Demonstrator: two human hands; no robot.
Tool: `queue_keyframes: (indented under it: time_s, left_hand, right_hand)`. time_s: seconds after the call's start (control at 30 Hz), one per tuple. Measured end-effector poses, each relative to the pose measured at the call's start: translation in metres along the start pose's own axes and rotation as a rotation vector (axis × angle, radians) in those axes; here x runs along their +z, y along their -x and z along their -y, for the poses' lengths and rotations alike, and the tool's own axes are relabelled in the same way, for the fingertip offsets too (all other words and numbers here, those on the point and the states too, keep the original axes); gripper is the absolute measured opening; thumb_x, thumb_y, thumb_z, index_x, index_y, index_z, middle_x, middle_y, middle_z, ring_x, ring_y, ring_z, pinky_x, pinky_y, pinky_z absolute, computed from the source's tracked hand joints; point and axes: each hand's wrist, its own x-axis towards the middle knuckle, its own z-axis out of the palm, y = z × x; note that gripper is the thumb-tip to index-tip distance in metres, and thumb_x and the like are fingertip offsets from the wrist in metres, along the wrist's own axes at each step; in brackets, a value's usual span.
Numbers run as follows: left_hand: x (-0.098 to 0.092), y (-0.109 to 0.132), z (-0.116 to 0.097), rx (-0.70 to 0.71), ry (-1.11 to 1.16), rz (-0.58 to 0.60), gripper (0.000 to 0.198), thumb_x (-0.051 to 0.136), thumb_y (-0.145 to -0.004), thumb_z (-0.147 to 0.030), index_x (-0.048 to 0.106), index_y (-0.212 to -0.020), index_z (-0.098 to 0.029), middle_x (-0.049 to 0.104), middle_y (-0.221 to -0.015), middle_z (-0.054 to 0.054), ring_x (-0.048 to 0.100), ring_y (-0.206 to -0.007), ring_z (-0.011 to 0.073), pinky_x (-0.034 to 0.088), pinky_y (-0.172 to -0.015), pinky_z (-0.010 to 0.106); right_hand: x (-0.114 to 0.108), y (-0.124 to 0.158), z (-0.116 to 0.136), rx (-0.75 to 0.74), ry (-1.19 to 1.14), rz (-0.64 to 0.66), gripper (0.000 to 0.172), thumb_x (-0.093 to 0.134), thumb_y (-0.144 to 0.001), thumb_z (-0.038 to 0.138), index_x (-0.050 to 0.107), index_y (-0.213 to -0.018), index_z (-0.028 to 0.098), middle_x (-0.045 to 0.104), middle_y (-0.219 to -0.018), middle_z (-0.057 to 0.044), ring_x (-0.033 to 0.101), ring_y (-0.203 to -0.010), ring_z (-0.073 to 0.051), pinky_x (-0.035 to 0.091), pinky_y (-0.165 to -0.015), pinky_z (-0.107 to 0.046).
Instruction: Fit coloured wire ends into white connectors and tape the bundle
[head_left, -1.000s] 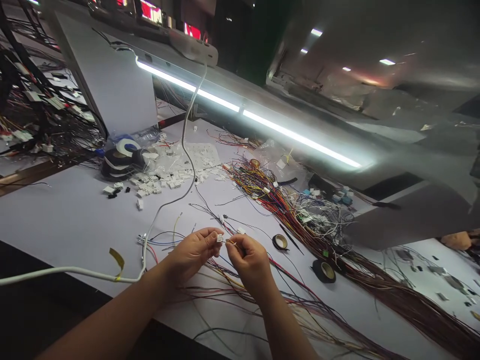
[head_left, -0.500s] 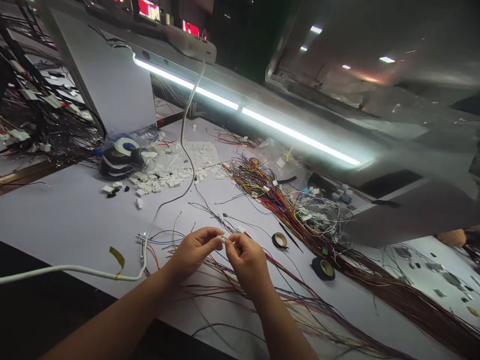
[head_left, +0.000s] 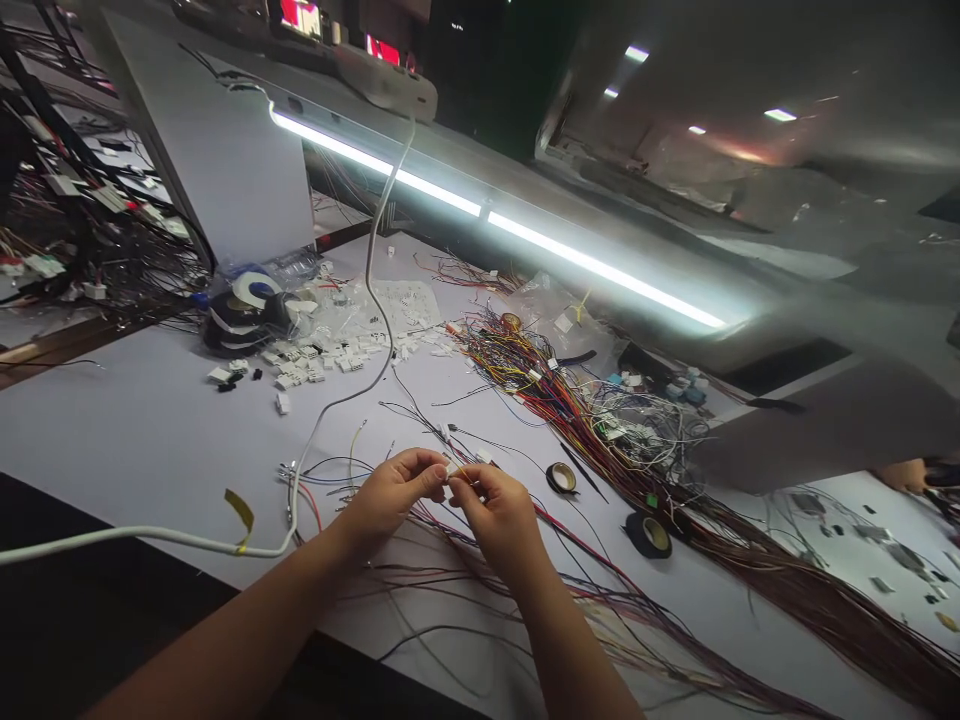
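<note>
Above the middle of the white table, my left hand (head_left: 397, 492) pinches a small white connector (head_left: 451, 468) between thumb and index finger, mostly covered by the fingertips. My right hand (head_left: 493, 508) meets it there, its thumb and index finger closed on a thin yellow-orange wire (head_left: 463, 470) at the connector. Whether the wire's tip sits inside the connector is hidden. Beneath both hands run loose coloured wires (head_left: 450, 577), and just beyond them lie thin dark wires with a white connector (head_left: 444, 432).
White connector housings (head_left: 300, 368) are heaped at the back left near black tape rolls (head_left: 240, 315). A thick wire bundle (head_left: 570, 410) crosses to the right, beside two smaller tape rolls (head_left: 561, 478). A grey cable (head_left: 375, 290) hangs before the lamp (head_left: 600, 268). Another person's hand (head_left: 902, 475) shows far right.
My right hand's fingers have shifted slightly at the connector, and less of it shows now. Both hands stay together over the same spot. The whole view has drifted a little.
</note>
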Motion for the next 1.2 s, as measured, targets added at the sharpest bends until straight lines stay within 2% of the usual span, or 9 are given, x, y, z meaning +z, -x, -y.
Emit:
queue_keyframes:
  time_s: [0.13,0.2,0.3,0.43,0.5,0.6,0.8,1.03,1.2]
  left_hand:
    - [-0.006,-0.002,0.0,0.099,-0.145,-0.077,0.028,0.064,-0.086,-0.036,0.063,-0.111,-0.024,0.059,-0.08,-0.002,0.051,-0.074,0.0125,0.043,-0.07,0.025]
    - [-0.009,-0.001,-0.001,0.112,-0.215,-0.085,0.029,0.063,-0.086,-0.038,0.065,-0.112,-0.024,0.059,-0.082,-0.001,0.051,-0.076,0.0133,0.043,-0.072,0.026]
    - [-0.009,0.002,-0.003,0.158,-0.273,-0.051,0.027,0.063,-0.086,-0.037,0.066,-0.109,-0.024,0.061,-0.084,0.0,0.053,-0.079,0.0145,0.044,-0.076,0.028]
    - [-0.005,0.004,-0.005,0.176,-0.319,0.023,0.018,0.061,-0.087,-0.036,0.067,-0.094,-0.021,0.063,-0.088,0.002,0.056,-0.083,0.0162,0.045,-0.08,0.03]
    - [-0.004,0.002,-0.005,0.116,-0.243,0.04,0.021,0.062,-0.086,-0.037,0.065,-0.1,-0.022,0.062,-0.085,0.0,0.055,-0.074,0.0142,0.046,-0.072,0.029]
    - [-0.004,-0.001,-0.003,0.051,-0.045,0.033,0.034,0.064,-0.085,-0.039,0.058,-0.115,-0.023,0.059,-0.077,-0.003,0.053,-0.067,0.0124,0.046,-0.068,0.028]
    - [-0.004,-0.002,0.002,-0.05,0.122,0.037,0.026,0.066,-0.084,-0.039,0.063,-0.1,-0.018,0.061,-0.072,-0.001,0.056,-0.07,0.013,0.043,-0.073,0.028]
    - [-0.003,0.0,0.001,-0.061,0.078,0.102,0.027,0.064,-0.085,-0.041,0.064,-0.099,-0.019,0.057,-0.072,-0.001,0.054,-0.07,0.0138,0.042,-0.07,0.028]
    - [-0.003,0.002,-0.005,0.031,-0.157,0.165,0.025,0.057,-0.089,-0.04,0.064,-0.099,-0.018,0.059,-0.078,0.001,0.054,-0.072,0.0149,0.044,-0.071,0.029]
  right_hand:
    - [-0.007,-0.002,-0.007,-0.16,0.237,-0.051,0.026,0.047,-0.096,0.026,0.064,-0.116,0.025,0.071,-0.099,-0.004,0.067,-0.081,-0.016,0.05,-0.072,-0.025]
    - [-0.009,-0.002,-0.011,-0.233,0.445,-0.076,0.027,0.048,-0.096,0.023,0.065,-0.117,0.024,0.072,-0.095,-0.006,0.067,-0.083,-0.017,0.048,-0.071,-0.026]
    - [-0.008,-0.003,-0.013,-0.287,0.611,-0.069,0.026,0.049,-0.095,0.022,0.066,-0.116,0.022,0.071,-0.084,-0.006,0.065,-0.07,-0.017,0.043,-0.061,-0.025]
    - [-0.006,-0.003,-0.008,-0.356,0.512,-0.062,0.025,0.049,-0.095,0.019,0.064,-0.114,0.02,0.068,-0.087,-0.006,0.062,-0.074,-0.016,0.043,-0.064,-0.024]
    - [-0.007,-0.003,-0.005,-0.369,0.427,-0.073,0.019,0.049,-0.095,0.02,0.066,-0.105,0.021,0.066,-0.088,-0.005,0.061,-0.077,-0.015,0.043,-0.068,-0.024]
    - [-0.01,-0.002,0.0,-0.3,0.365,-0.108,0.015,0.049,-0.095,0.023,0.064,-0.091,0.021,0.063,-0.084,-0.003,0.058,-0.073,-0.014,0.042,-0.066,-0.023]
    - [-0.013,0.001,0.01,-0.18,0.383,-0.012,0.014,0.047,-0.094,0.025,0.057,-0.084,0.021,0.058,-0.079,0.0,0.053,-0.071,-0.014,0.038,-0.064,-0.025]
    - [-0.016,0.001,0.016,-0.035,0.28,0.098,0.016,0.05,-0.088,0.023,0.056,-0.073,0.022,0.057,-0.069,0.002,0.051,-0.065,-0.013,0.036,-0.06,-0.024]
    - [-0.019,-0.002,0.013,0.046,0.165,0.18,0.022,0.05,-0.084,0.019,0.051,-0.063,0.021,0.051,-0.061,0.004,0.046,-0.06,-0.012,0.034,-0.055,-0.023]
